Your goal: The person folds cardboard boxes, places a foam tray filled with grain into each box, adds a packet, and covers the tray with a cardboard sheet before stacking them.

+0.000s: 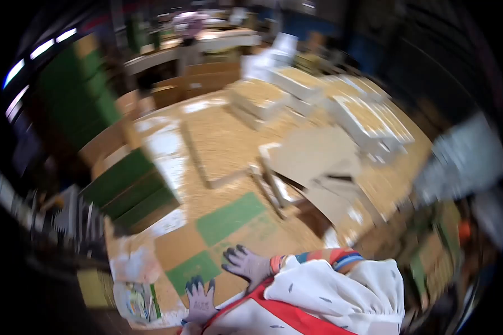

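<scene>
A brown cardboard piece [176, 247] with green printed patches lies on the near part of the table. My left hand [200, 298], in a grey glove with dark fingertips, rests on its near edge with the fingers spread. Farther right, my gloved right hand [248, 264] lies flat on the same cardboard, fingers apart. Neither hand grips anything. Beyond the cardboard is a large flat tan panel [218, 145]. To its right, a grey-brown board [313, 153] lies over a white-edged frame [274, 178]. The picture is blurred by motion.
Stacked white-sided blocks with tan tops [369, 120] stand at the table's far right. An open green-and-brown carton [131, 187] sits at the left edge. A plastic bag [137, 301] lies at the near left corner. Another person [189, 33] stands at a far table.
</scene>
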Motion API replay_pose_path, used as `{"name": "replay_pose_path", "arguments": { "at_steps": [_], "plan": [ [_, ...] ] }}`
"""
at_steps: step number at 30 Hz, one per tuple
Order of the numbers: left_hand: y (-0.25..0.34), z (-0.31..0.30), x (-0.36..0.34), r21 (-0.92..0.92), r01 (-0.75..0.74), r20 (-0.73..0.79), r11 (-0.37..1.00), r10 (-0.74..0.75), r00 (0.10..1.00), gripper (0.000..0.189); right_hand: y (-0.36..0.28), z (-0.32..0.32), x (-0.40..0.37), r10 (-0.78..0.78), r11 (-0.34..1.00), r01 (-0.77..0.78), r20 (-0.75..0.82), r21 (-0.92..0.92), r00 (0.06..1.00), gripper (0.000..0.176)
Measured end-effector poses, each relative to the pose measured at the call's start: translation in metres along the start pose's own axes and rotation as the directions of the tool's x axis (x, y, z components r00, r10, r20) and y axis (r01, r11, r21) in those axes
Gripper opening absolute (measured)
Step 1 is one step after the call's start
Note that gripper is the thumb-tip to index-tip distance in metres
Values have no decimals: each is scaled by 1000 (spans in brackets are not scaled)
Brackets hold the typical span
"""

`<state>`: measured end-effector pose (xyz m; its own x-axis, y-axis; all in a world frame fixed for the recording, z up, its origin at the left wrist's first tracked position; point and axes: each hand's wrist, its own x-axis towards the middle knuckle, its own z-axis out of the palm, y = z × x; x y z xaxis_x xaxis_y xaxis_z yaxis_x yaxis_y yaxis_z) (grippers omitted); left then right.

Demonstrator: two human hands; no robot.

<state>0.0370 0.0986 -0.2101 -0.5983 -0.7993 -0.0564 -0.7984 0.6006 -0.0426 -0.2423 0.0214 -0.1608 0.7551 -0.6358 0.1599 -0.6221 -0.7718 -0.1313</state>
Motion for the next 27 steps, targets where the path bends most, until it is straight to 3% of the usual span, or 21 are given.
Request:
{"name": "replay_pose_path", "arguments": {
  "at_steps": [2, 4, 5, 6, 7, 8, 10, 12, 13, 14, 15, 16, 18, 19, 21, 22, 24, 26, 27],
  "plan": [
    [-7, 45, -16, 197, -64, -190, 978, 102, 976, 79, -27, 55, -50, -18, 981, -24, -214, -192, 977, 48],
    [-28, 55, -15, 434, -131, -294, 891, 277, 915, 72, -47, 51, -61, 100, 978, -136, -216, -158, 971, 37],
    [-23, 7, -7, 94, -155, -78, 983, 163, 984, 69, -53, 44, -61, 135, 973, -167, -198, -156, 971, 36],
    [-25, -52, -3, -86, -177, 18, 981, 179, 984, 63, -60, 12, -58, 154, 973, -181, -181, -143, 971, 38],
    [-27, -112, 1, -265, -158, 113, 951, 193, 975, 57, -60, -32, -54, 93, 992, -109, -219, -62, 971, 29],
    [-45, -148, 4, -301, -260, 38, 917, 284, 958, 49, -61, -67, -45, 70, 984, -113, -290, -134, 954, 22],
    [-58, -205, 14, -602, -149, 111, 784, 267, 957, 47, -55, -128, -22, -31, 962, -109, -497, -250, 867, 15],
    [-69, -252, 25, -823, 19, 188, 568, 241, 952, 45, -37, -177, -2, 29, 940, -179, -457, -289, 889, 18],
    [-78, -267, 31, -897, 107, 221, 429, 227, 949, 45, -22, -187, 8, 62, 975, -149, -439, -167, 896, 29],
    [-99, -260, 50, -897, 403, 431, 181, 161, 888, 45, 3, -167, 26, 122, 980, -175, -417, -91, 901, 38],
    [-121, -252, 70, -773, 624, 618, -110, 86, 781, 46, 2, -168, 29, 167, 963, -234, -392, -130, 905, 41],
    [-107, -261, 74, -889, 457, 455, -21, 75, 887, 47, 1, -171, 33, 215, 941, -293, -370, -171, 904, 44],
    [-149, -232, 92, -914, 406, 403, -23, 89, 911, 43, -20, -172, 22, 172, 950, -271, -463, -155, 870, 58],
    [-145, -235, 94, -941, 297, 303, 162, 17, 953, 44, -29, -171, 17, 123, 951, -244, -493, -190, 861, 69],
    [-134, -243, 99, -844, 87, 67, 529, -58, 996, 48, -48, -176, -2, 28, 951, -202, -583, -235, 812, 53],
    [-155, -222, 100, -899, 80, 31, 430, -120, 992, 59, -50, -173, -8, -8, 957, -166, -594, -237, 805, 46],
    [-116, -270, 80, -791, 197, 163, 579, -112, 980, 66, -43, -164, -25, 56, 998, -38, -335, 58, 940, 33],
    [-141, -269, 72, -746, -110, -220, 656, -88, 972, 62, -37, -200, -52, -18, 991, 87, -548, 100, 836, 27],
    [-161, -261, 71, -901, -153, -243, 406, -182, 953, 57, -36, -224, -67, 3, 982, 114, -616, 152, 788, 25]
  ]
}}
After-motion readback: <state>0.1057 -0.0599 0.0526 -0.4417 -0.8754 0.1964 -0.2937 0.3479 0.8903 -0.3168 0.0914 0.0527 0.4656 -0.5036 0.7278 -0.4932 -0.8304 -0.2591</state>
